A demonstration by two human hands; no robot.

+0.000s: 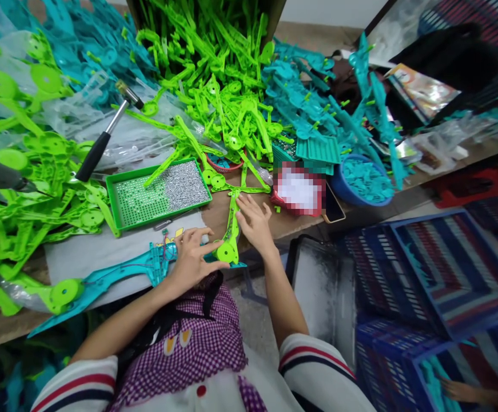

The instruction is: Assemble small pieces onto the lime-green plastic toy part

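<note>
My left hand (195, 257) is over a long blue plastic part (124, 269), thumb and forefinger spread apart beside the round end of a bright green plastic arm piece (228, 252). Its other fingers rest near a small circuit board (165, 233) and thin wires on the blue part. My right hand (254, 222) lies along the upper end of the same green piece, fingers stretched and apart, touching its edge. Whether either hand presses on the piece I cannot tell. Another green disc (66, 294) sits on the left end of the blue part.
A green tray (122, 220) holds many small metal screws. Behind it lies a hammer (107, 131); a dark power tool (0, 174) enters from the left. Heaped green parts (214, 97), a red container (300, 191), a phone (334, 206) and a blue bowl (367, 200) surround the bench. Another person's hand (458, 392) reaches into a crate.
</note>
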